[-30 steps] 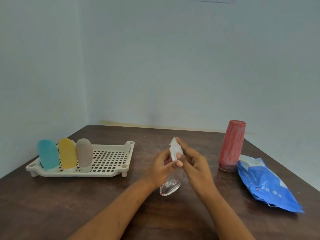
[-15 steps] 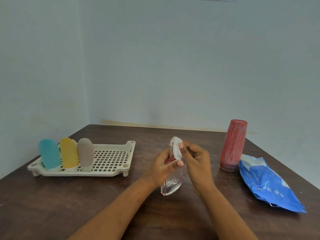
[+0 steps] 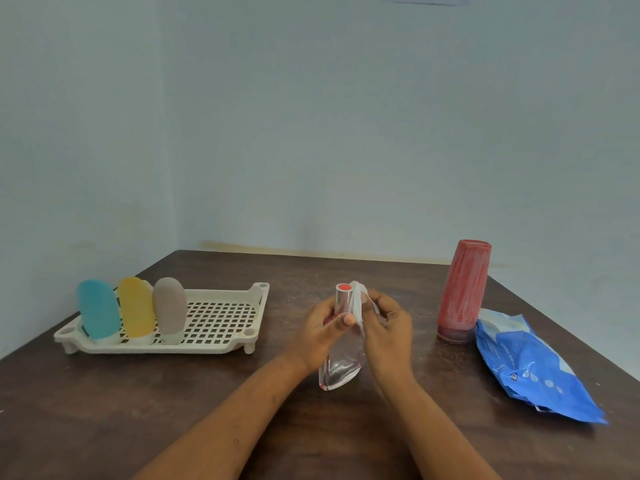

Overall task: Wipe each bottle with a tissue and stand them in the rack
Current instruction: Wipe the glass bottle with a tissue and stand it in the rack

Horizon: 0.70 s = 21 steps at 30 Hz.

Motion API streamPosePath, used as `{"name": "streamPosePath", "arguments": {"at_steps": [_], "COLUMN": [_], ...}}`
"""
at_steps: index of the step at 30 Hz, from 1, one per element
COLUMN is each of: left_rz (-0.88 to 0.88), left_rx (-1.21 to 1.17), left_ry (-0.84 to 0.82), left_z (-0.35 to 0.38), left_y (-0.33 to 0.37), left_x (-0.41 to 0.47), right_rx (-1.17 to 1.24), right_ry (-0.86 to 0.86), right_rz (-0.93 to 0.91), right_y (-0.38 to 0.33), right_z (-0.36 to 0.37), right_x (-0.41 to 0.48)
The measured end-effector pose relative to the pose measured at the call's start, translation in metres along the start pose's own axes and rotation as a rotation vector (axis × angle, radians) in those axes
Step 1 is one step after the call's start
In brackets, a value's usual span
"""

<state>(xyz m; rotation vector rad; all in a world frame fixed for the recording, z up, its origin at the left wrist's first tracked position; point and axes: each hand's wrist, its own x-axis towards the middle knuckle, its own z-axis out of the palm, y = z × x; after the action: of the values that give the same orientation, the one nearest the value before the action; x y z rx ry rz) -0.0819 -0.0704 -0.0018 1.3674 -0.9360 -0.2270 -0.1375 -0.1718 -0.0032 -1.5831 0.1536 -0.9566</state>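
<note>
Left grip curls round the clear bottle — right grip pinches a tissue at its neck.

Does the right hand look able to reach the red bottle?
Probably yes: nothing stands between the right hand and the red bottle, though the hand pinches a tissue by the clear bottle.

rack left, bottle centre (in hands), packet right

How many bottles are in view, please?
5: teal bottle, yellow bottle, taupe bottle in the cream rack; clear glass bottle in the left hand; red bottle on the wooden table.
</note>
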Motion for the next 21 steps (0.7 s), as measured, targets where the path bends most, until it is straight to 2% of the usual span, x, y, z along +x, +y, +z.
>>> {"name": "streamPosePath", "arguments": {"at_steps": [3, 5, 8, 13, 16, 19, 21], "left_rz": [-0.005, 0.005, 0.023, 0.014, 0.003, -0.018, -0.032], "left_rx": [-0.008, -0.009, 0.005, -0.049, -0.049, -0.08, -0.108], "left_ry": [0.012, 0.014, 0.001, 0.0, 0.017, 0.048, 0.072], "left_z": [0.0, -0.001, 0.0, 0.001, 0.001, 0.0, 0.0], "left_y": [0.0, 0.002, 0.005, 0.004, 0.002, 0.0, -0.002], "left_x": [0.0, -0.001, -0.002, -0.004, -0.003, -0.001, 0.0], "right_rx": [-0.203, -0.24, -0.158, 0.015, 0.124, 0.077, -0.104], "right_ry": [-0.005, 0.026, 0.025, -0.07, -0.033, -0.01, 0.015], "right_rz": [-0.159, -0.224, -0.2, -0.099, -0.055, -0.071, -0.159], "right_y": [0.0, -0.006, -0.014, -0.02, -0.02, -0.018, -0.014], "right_z": [0.005, 0.011, 0.011, 0.009, 0.012, 0.014, 0.014], "right_x": [-0.013, -0.023, -0.026, -0.01, -0.001, -0.001, -0.005]}}
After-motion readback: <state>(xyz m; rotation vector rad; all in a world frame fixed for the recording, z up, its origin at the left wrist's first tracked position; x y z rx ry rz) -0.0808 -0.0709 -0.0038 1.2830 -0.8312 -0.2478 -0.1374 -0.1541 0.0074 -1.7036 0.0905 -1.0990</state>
